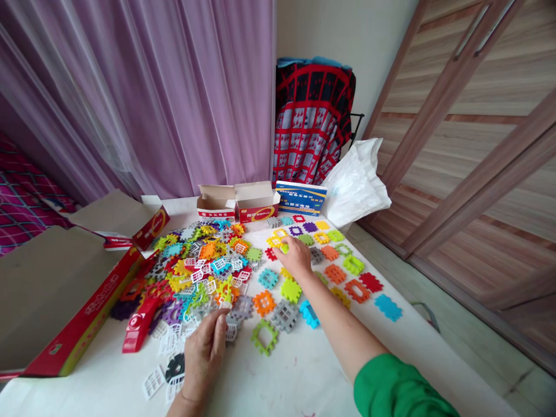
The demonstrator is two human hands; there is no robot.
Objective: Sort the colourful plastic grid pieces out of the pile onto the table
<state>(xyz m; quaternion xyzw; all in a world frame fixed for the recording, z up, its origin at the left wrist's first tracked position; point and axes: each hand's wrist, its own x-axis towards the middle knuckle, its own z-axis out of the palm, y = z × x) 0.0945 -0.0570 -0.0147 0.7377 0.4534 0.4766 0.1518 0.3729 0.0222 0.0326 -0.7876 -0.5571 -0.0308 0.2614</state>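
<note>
- Your right hand (297, 258), in a green sleeve (393, 394), stretches forward with its fingers curled down. It appears to pinch a lime-green tile (284, 248), though your fingers partly hide the tile, so that grip is likely rather than certain.
- Your left hand (203, 354) sits nearer you, back upward, fingers loosely curved and not clenched, at the near edge of a heap of plastic tiles (204, 272). You can't tell from this view whether it holds anything.
- The heap lies ahead of your left hand, its colours mixed and its tiles overlapping, so few lie clear of the others.
- Around your right hand, a spread of single tiles (334, 273) lies flat and mostly apart, probably so that each shape and colour shows on its own.
- A white table (299, 376) lies under both hands, giving the tiles a flat surface.
- Beyond your right hand stand a blue-and-white carton (301, 198) and a crumpled white plastic bag (354, 185).
- Left of your left hand, a red-edged cardboard box (82, 307) lies open, with a red plastic piece (138, 327) just beside the heap.
</note>
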